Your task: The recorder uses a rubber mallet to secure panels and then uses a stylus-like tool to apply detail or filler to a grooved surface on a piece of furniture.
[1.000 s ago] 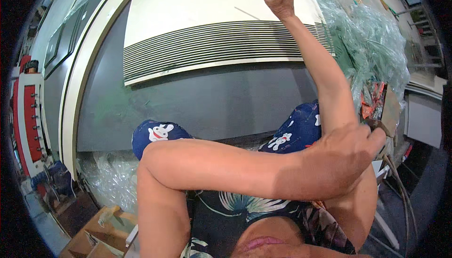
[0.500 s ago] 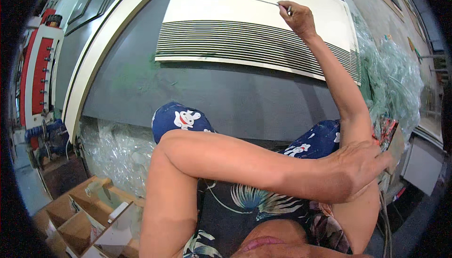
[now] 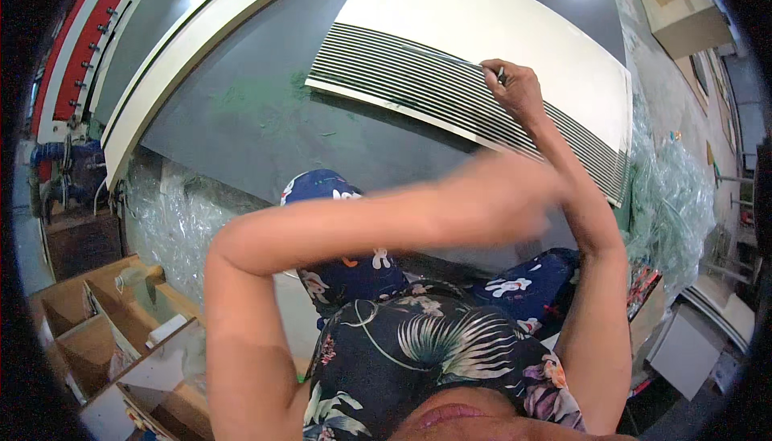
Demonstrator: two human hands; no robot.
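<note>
My right hand (image 3: 516, 94) is closed around a thin, straight metal rod (image 3: 445, 56), which reaches left from the fingers over a cream panel (image 3: 490, 11). Dark parallel lines, stripes or grooves, run along the panel's near part, and the rod lies nearly in line with them. Whether it touches the surface I cannot tell. My left forearm crosses in front of my body to the right. At its end my left hand (image 3: 515, 193) is smeared by motion beside the right forearm, so its fingers and anything in them cannot be made out.
Under the panel is a grey work surface (image 3: 241, 143) with greenish dust. A pale curved edge strip (image 3: 149, 91) bounds it at left. Crumpled clear plastic (image 3: 671, 192) lies at right. A wooden compartment box (image 3: 88, 320) stands lower left, below a red and white machine (image 3: 84, 55).
My left hand has left the area by my right elbow and swung up and left. The right hand's rod has come from the panel's plain part nearer the striped band. The whole view has shifted.
</note>
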